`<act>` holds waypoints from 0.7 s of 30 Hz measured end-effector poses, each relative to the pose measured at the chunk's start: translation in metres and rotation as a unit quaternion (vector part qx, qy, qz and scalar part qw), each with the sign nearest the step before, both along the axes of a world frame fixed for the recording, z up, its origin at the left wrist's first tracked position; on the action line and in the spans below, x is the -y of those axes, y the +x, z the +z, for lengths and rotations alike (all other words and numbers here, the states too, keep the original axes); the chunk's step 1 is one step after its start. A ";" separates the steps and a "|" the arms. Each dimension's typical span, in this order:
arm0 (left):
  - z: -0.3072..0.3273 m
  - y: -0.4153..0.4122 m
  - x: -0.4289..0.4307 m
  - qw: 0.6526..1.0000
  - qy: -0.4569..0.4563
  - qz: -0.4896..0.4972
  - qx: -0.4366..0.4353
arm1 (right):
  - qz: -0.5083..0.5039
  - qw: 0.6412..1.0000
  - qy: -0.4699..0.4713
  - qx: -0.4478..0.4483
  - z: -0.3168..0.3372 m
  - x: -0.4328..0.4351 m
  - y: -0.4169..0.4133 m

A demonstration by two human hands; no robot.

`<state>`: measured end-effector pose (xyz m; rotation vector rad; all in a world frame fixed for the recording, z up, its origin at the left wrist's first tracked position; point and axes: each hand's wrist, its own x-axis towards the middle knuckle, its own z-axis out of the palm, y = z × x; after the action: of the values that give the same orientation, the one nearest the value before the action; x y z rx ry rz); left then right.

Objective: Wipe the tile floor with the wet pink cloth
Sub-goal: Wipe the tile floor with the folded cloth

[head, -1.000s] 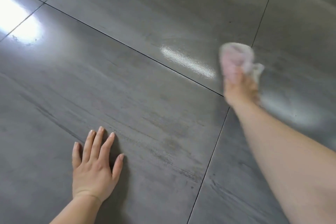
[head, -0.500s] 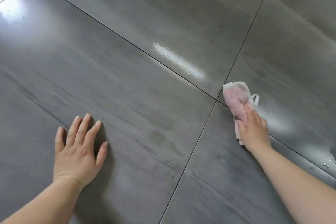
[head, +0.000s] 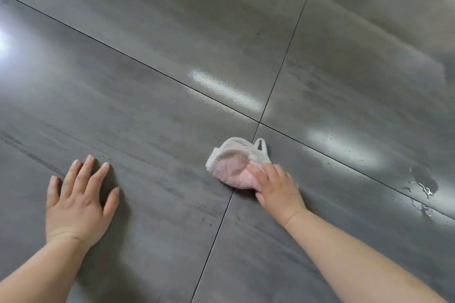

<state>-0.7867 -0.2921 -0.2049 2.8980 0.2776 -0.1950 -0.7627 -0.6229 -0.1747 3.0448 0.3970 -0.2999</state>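
Note:
The wet pink cloth (head: 234, 165) lies bunched on the grey tile floor (head: 152, 110), just below where two dark grout lines cross. My right hand (head: 275, 189) presses down on the cloth's near right side, fingers over it. Flat on the tile at the lower left rests my left hand (head: 78, 197), fingers spread, holding nothing.
Water droplets and a wet patch (head: 423, 189) sit on the tile at the right. Shiny damp streaks (head: 221, 91) run across the tiles beyond the cloth. A bright light glare (head: 3, 39) shows at the left edge.
My right hand has pulled the cloth toward me and to the left, from the far tile down across the grout crossing. My left hand has stayed flat on the floor.

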 end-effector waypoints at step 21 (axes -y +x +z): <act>0.171 0.049 0.208 0.968 -0.163 -0.190 0.032 | -0.605 0.766 0.202 0.080 0.211 0.235 -0.128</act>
<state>-0.7382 -0.4996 -0.0343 2.5923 -0.3001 -0.1883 -0.8909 -0.8582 0.0366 3.1284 -1.7776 0.0512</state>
